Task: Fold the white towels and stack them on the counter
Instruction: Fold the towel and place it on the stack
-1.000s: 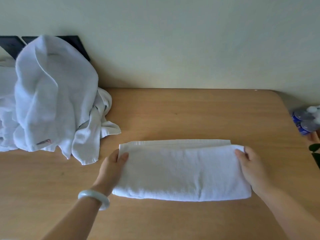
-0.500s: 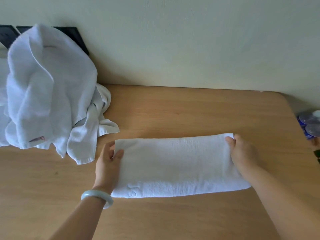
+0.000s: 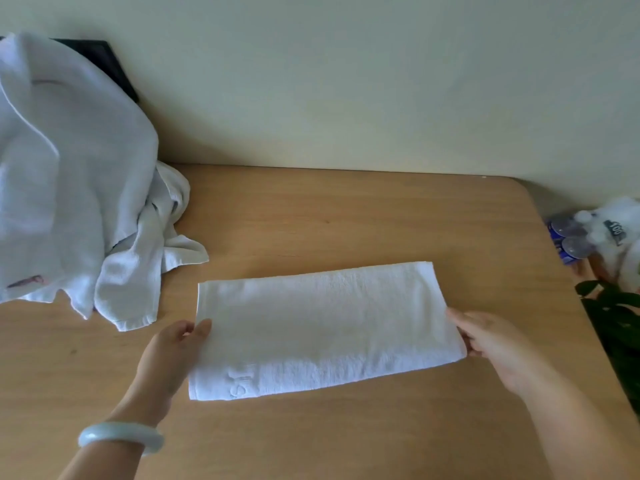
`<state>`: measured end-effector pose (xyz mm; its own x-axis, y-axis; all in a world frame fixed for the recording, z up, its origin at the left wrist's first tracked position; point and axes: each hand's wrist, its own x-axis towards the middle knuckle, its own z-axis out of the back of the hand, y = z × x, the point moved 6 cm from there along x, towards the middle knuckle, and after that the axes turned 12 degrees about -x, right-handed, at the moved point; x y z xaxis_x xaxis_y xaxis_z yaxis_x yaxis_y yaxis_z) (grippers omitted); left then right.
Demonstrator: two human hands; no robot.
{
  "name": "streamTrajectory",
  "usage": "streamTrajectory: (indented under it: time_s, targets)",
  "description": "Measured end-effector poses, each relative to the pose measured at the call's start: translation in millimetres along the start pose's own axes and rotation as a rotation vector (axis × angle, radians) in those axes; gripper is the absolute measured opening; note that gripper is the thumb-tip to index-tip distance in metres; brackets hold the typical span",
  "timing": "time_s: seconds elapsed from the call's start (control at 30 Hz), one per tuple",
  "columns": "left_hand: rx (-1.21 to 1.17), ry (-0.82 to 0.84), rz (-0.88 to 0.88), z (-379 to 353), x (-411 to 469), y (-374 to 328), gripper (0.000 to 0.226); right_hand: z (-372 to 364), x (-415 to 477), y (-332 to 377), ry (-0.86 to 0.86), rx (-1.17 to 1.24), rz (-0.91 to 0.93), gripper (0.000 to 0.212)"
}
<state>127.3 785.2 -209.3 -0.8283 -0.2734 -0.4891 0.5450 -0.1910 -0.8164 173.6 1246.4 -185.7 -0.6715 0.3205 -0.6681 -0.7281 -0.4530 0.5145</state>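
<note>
Gripping the folded towel (image 3: 325, 330) at both short ends, the two hands sit level with each other on the counter (image 3: 346, 216). The left hand (image 3: 173, 355) has its thumb laid on top of the towel's left edge. Its other fingers are tucked out of sight at or under that edge, so it reads as a pinch rather than a flat press. A pale bangle (image 3: 121, 438) circles that wrist. The right hand (image 3: 491, 344) curls its fingers round the right short edge, thumb uppermost, holding the cloth.

The towel lies flat as a long rectangle in the middle of the counter. Its long axis runs left to right, roughly along the counter's back edge, with the right end tilted a little toward that edge. Raised lettering shows near its front left corner, too blurred to read.

A heap of unfolded white towels (image 3: 69, 185) rises at the back left of the counter against the wall, one tail reaching near the folded towel's left end without touching it. Beyond the counter's right edge are bottles (image 3: 568, 237) and green leaves (image 3: 609, 317).
</note>
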Motion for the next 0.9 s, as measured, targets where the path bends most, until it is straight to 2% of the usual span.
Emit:
streamTrajectory:
  time_s: [0.07, 0.17, 0.23, 0.37, 0.43, 0.47, 0.5, 0.53, 0.6, 0.63, 0.7, 0.73, 0.8, 0.83, 0.9]
  targets:
    - [0.079, -0.097, -0.104, -4, -8, -4, 0.023, -5, -2, -5, -0.052, -0.030, 0.040, 0.032]
    - [0.152, -0.203, -0.214, -13, -19, -10, 0.017, -10, -4, -5, -0.248, -0.070, 0.114, 0.022]
    - [0.202, -0.239, -0.247, -16, -20, -8, 0.017, -14, -6, -10, -0.339, -0.116, 0.147, 0.020]
    - [0.380, -0.235, -0.237, -20, -24, -11, 0.011, -19, -12, -17, -0.373, -0.018, 0.167, 0.016]
    - [0.601, -0.311, -0.414, -30, -34, -34, 0.018, -18, -19, -18, -0.317, 0.112, 0.158, 0.012]
    - [0.681, -0.306, -0.579, -48, -44, -51, 0.024, -17, -23, -21, -0.286, 0.162, 0.154, 0.011]
    - [0.698, -0.226, -0.775, -77, -55, -68, 0.028, -16, -26, -24, -0.256, 0.184, 0.153, 0.010]
    - [0.681, -0.059, -0.966, -113, -67, -84, 0.031, -14, -30, -28, -0.223, 0.185, 0.157, 0.009]
    - [0.673, 0.386, -1.216, -196, -91, -105, 0.035, -13, -38, -34, -0.145, 0.169, 0.160, 0.009]
    - [0.715, 0.582, -1.252, -232, -99, -108, 0.038, -16, -40, -36, -0.098, 0.163, 0.166, 0.010]
    - [0.888, 0.854, -1.201, -288, -99, -105, 0.045, -21, -42, -43, -0.048, 0.166, 0.172, 0.012]
    - [1.032, 0.928, -1.169, -307, -95, -98, 0.050, -21, -41, -46, -0.042, 0.175, 0.158, 0.015]
    - [1.255, 0.965, -1.209, -324, -83, -81, 0.058, -24, -36, -55, -0.005, 0.236, 0.087, 0.026]
    - [1.292, 0.947, -1.252, -325, -78, -74, 0.061, -25, -34, -58, 0.030, 0.286, 0.057, 0.027]
    - [1.272, 0.888, -1.324, -320, -75, -66, 0.060, -26, -32, -59, 0.069, 0.358, 0.031, 0.011]
